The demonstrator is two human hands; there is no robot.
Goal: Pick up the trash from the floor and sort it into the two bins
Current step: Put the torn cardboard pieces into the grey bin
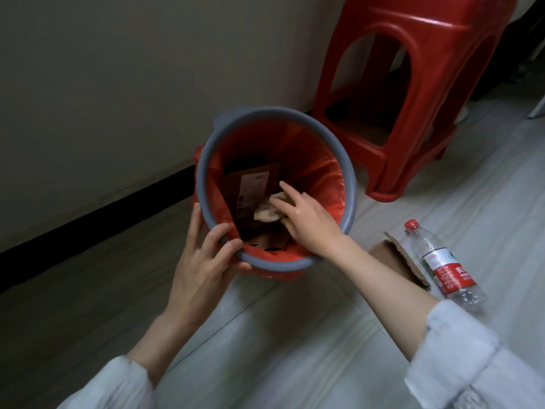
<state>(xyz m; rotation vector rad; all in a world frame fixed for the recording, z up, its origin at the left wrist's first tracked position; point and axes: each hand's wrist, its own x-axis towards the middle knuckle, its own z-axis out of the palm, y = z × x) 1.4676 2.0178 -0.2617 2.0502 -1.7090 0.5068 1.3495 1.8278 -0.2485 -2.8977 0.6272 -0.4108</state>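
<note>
Floor (pixel 295 335): pale wood-grain planks with long seams, filling the lower half of the frame; a black skirting strip runs along the grey wall at left.
Stool: red moulded plastic stool (pixel 413 93), glossy, with arched cut-outs in its sides, at upper right of the frame, just beside the bin.
Bin: round grey plastic bin (pixel 348 184) with a smooth thick rim, centre of the frame, lined with a thin crinkled orange-red plastic bag (pixel 318 172) folded over the rim.
Bin contents: flat brown cardboard pieces (pixel 253 190), one with a pale printed label, standing inside the liner.
Left hand (pixel 203 261): gripping the near rim of the bin, fingers curled over the edge and inside.
Right hand (pixel 306 219): reaching over the rim into the bin, fingers pinching a crumpled beige paper wad (pixel 268 211) above the cardboard.
Torn cardboard: corrugated brown torn cardboard sheet (pixel 395 261) lying on the floor at right, partly hidden by the right forearm.
Bottle: clear ribbed plastic bottle (pixel 442 261) with red cap and red-and-white label, lying on the floor, overlapping the cardboard sheet's right edge.
</note>
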